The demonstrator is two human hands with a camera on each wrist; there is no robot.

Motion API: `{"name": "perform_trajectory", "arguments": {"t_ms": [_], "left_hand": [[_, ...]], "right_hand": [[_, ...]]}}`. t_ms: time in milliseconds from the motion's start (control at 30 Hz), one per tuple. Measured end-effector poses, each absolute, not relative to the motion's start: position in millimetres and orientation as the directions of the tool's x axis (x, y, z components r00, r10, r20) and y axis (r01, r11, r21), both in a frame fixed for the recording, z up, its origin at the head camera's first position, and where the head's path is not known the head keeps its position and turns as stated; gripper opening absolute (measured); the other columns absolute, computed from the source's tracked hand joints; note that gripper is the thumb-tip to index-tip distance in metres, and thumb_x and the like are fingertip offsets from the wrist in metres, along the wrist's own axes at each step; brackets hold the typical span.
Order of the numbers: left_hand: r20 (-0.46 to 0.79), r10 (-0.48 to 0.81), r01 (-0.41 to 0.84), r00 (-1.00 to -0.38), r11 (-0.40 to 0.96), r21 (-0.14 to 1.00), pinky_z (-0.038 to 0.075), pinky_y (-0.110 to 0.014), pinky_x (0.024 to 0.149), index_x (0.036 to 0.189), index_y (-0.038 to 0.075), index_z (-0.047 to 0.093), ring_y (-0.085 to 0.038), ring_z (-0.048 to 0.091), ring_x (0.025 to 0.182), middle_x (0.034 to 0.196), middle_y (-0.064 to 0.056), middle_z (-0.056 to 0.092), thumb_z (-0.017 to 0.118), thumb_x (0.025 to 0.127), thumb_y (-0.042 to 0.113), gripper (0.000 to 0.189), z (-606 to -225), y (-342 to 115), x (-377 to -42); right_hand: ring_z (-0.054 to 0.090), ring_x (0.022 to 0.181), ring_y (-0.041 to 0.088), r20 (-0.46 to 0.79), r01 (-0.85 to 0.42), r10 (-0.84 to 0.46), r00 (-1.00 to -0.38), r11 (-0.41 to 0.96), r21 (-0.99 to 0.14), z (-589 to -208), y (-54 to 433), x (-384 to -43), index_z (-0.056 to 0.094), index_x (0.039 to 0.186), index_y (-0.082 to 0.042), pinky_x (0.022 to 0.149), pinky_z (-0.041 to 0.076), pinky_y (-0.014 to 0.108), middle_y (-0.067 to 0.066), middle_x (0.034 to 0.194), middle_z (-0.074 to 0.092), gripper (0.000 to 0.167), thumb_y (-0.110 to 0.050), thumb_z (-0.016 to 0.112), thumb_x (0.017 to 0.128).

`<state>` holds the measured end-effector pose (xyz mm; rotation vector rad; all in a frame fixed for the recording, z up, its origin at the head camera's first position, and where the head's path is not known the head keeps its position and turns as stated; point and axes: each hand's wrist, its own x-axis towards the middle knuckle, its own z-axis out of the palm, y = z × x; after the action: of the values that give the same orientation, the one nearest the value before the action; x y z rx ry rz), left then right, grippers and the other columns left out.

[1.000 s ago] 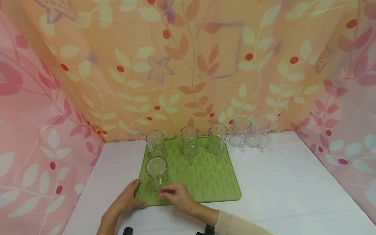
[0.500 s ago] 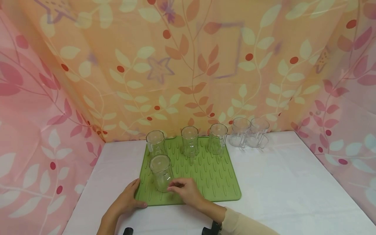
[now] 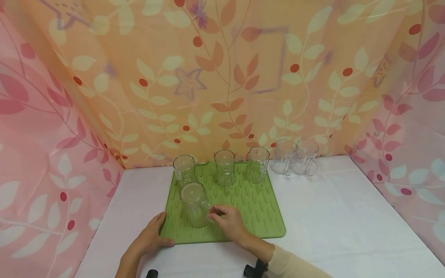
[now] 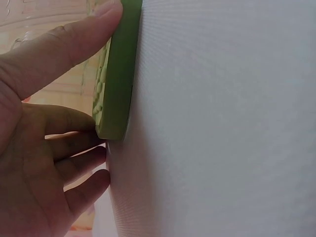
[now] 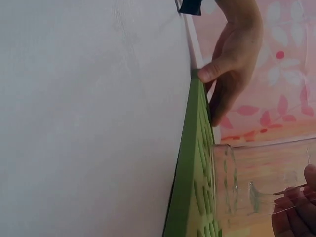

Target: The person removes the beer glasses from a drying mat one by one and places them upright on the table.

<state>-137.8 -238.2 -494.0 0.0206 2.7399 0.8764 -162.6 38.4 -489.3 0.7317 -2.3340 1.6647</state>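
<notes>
A clear glass mug (image 3: pixel 195 206) is at the near-left part of a green ribbed mat (image 3: pixel 257 222), between the mat's left edge and its middle, its handle turned toward the right. The right hand (image 3: pixel 229 224) pinches that handle between thumb and fingertips; in the right wrist view the mug's end meets the mat's surface, though whether it bears any weight I cannot tell. The left hand (image 3: pixel 149 233) is at the mat's near-left corner, fingers loosely extended — the thumb on the near edge, the other fingers against the left edge. Along the mat's far edge are three more mugs: one at the far-left corner (image 3: pixel 184 170), one near the middle (image 3: pixel 225 170), one near the far-right corner (image 3: pixel 258 165). Just beyond that corner, two further mugs (image 3: pixel 284 158) stand side by side near the far edge of the white worktop (image 3: pixel 330 216). Behind hangs a leaf-patterned orange cloth (image 3: pixel 257 77), with pink cloth (image 3: pixel 38 146) at either side.
</notes>
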Motion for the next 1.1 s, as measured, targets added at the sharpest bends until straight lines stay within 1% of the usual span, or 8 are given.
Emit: {"name": "perform_trajectory", "arguments": {"t_ms": [167,233,467,633,733,900,1100], "left_hand": [[-0.254,0.089,-0.073,-0.963,0.822,0.565,0.028,-0.066,0.111,0.149,-0.009,0.026,-0.054,0.025,0.140,0.153,-0.032,0.027,0.090,0.062,0.033,0.116,-492.9,-237.7,-137.4],[-0.253,0.088,-0.073,-0.964,0.821,0.566,0.028,-0.066,0.111,0.149,-0.009,0.026,-0.054,0.025,0.140,0.153,-0.032,0.027,0.090,0.061,0.032,0.116,-492.7,-237.6,-137.1],[-0.249,0.086,-0.072,-0.965,0.825,0.561,0.028,-0.066,0.112,0.149,-0.009,0.026,-0.054,0.026,0.140,0.153,-0.033,0.027,0.090,0.062,0.032,0.115,-494.6,-238.5,-137.2],[-0.249,0.087,-0.073,-0.965,0.821,0.566,0.028,-0.065,0.112,0.149,-0.010,0.026,-0.053,0.026,0.140,0.153,-0.033,0.027,0.090,0.062,0.031,0.116,-494.4,-237.5,-137.2],[-0.249,0.089,-0.070,-0.964,0.823,0.564,0.028,-0.065,0.112,0.149,-0.010,0.026,-0.054,0.026,0.140,0.153,-0.033,0.027,0.090,0.061,0.031,0.116,-494.4,-236.9,-137.3],[-0.246,0.091,-0.065,-0.965,0.826,0.560,0.028,-0.065,0.112,0.148,-0.010,0.026,-0.053,0.026,0.140,0.153,-0.034,0.027,0.091,0.061,0.031,0.117,-494.0,-237.1,-137.8],[-0.245,0.097,-0.061,-0.965,0.823,0.565,0.028,-0.065,0.112,0.148,-0.011,0.026,-0.053,0.026,0.140,0.153,-0.034,0.027,0.091,0.060,0.031,0.117,-493.3,-237.2,-138.3]], "right_hand": [[0.071,0.077,0.019,0.457,-0.509,-0.228,-0.860,0.322,-0.798,-486.0,46.6,-168.4,0.073,0.093,0.002,0.069,0.059,0.023,0.010,0.084,0.075,0.010,-0.004,0.072,0.084],[0.072,0.076,0.019,0.485,-0.528,-0.208,-0.849,0.350,-0.774,-485.8,49.0,-170.7,0.074,0.093,0.002,0.068,0.059,0.022,0.010,0.084,0.075,0.011,-0.001,0.073,0.083],[0.074,0.077,0.023,0.557,-0.587,-0.195,-0.807,0.363,-0.724,-489.6,54.4,-174.7,0.073,0.096,0.009,0.067,0.060,0.022,0.017,0.087,0.075,0.016,0.003,0.073,0.081],[0.074,0.080,0.027,0.530,-0.553,-0.167,-0.832,0.341,-0.760,-485.4,60.0,-177.1,0.072,0.099,0.011,0.068,0.060,0.023,0.019,0.089,0.075,0.019,0.003,0.072,0.082],[0.074,0.079,0.028,0.518,-0.532,-0.140,-0.844,0.332,-0.779,-482.0,64.8,-178.6,0.072,0.099,0.010,0.066,0.060,0.023,0.018,0.088,0.075,0.019,0.003,0.073,0.081],[0.074,0.075,0.026,0.517,-0.524,-0.118,-0.848,0.339,-0.782,-478.2,74.6,-182.4,0.073,0.097,0.009,0.062,0.059,0.019,0.017,0.085,0.075,0.017,0.003,0.073,0.081],[0.074,0.076,0.024,0.464,-0.472,-0.111,-0.879,0.346,-0.811,-470.1,86.6,-184.2,0.073,0.099,0.010,0.063,0.058,0.018,0.015,0.087,0.075,0.018,0.001,0.071,0.083]]}}
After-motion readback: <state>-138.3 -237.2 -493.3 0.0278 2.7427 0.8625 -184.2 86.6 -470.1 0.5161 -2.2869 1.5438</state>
